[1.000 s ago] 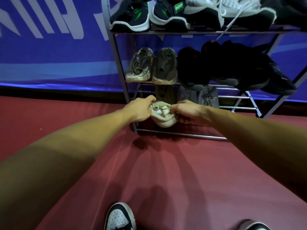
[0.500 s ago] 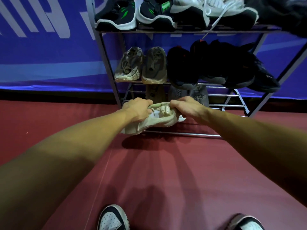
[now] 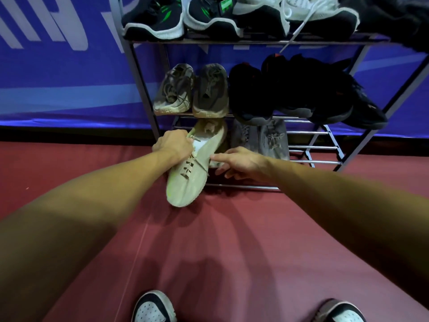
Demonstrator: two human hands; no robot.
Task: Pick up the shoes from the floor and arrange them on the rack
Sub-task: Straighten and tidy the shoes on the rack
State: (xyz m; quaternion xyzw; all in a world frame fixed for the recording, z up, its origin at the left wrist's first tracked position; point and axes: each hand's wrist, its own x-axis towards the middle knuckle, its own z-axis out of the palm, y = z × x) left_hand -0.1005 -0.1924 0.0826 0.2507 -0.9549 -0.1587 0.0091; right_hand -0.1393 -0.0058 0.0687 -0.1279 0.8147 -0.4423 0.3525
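1. The beige shoe point(image 3: 189, 180) lies with its long axis running away from the person. Its toe points back toward them and a little left, and its heel is tucked in under the middle shelf of the rack point(image 3: 143, 84).
2. Its laces face up. The toe sticks out past the rack's front bar over the red floor point(image 3: 209, 240); whether it touches the floor cannot be told.
3. The left hand point(image 3: 173, 145) is clamped on the shoe at its opening, fingers curled over the near edge by the top laces.
4. The right hand point(image 3: 243, 162) is spread, not gripping. Its fingers point(image 3: 217, 156) reach leftward and touch the shoe's far side.
5. Just beyond the right hand, a pair of grey shoes point(image 3: 269, 140) stands on the bottom shelf.
6. Above the left hand, two tan shoes point(image 3: 174, 91) sit on the middle shelf, toes forward, with black shoes point(image 3: 301, 89) to their right.
7. Higher again, dark sneakers point(image 3: 153, 17) with green marks fill the top shelf.
8. A blue banner point(image 3: 58, 77) hangs behind the rack, to the left of the left hand.
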